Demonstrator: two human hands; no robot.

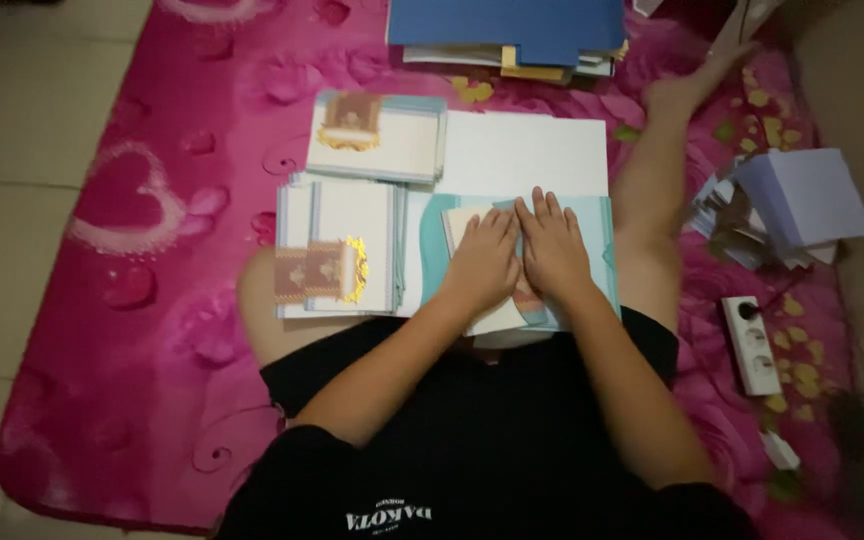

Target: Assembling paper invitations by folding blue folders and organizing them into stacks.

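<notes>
Left hand (482, 262) and right hand (552, 245) flat, fingers together, pressing the folded card (472, 225) down — creasing it; finished stacks (337, 250) alongside.

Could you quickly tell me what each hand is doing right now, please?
Left hand: open, palm down, pressing flat on the pale card.
Right hand: open, fingers spread, pressing flat on the same card, holding nothing.

Dim indoor light, white sheet (532, 150) brightest at centre, dark murky corners, soft focus, right edge motion-blurred
</notes>
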